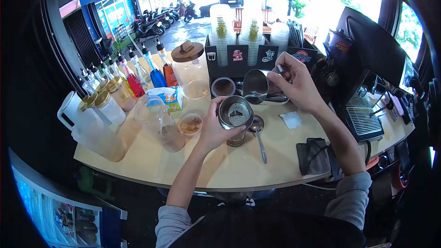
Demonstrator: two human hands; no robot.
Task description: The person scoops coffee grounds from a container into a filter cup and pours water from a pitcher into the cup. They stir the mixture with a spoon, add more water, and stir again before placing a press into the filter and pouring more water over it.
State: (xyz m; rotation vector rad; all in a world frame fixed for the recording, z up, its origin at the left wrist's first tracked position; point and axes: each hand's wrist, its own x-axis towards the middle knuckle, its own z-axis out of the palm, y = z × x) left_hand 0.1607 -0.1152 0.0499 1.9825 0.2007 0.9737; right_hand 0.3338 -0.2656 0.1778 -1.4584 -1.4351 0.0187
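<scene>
My left hand [214, 127] is wrapped round a round metal drip filter [238, 114] with a perforated disc inside. Below the filter, a glass with brown contents [235, 139] shows on the counter, partly covered by my fingers and the filter. Up and to the right, my right hand [296, 81] grips the handle of a steel pitcher [255, 86]. The pitcher is tipped to the left, its mouth just above and behind the filter. A metal spoon [261, 142] lies right of the glass, handle toward me.
On the left stand a clear plastic pitcher [158, 121], lidded jars [110, 108] and several pump bottles [158, 77]. A small tub of brown contents [191, 124] sits left of my hand. Dark cloths [314, 157] and a white tissue [291, 119] lie at right. Stacked cups [221, 36] line the back.
</scene>
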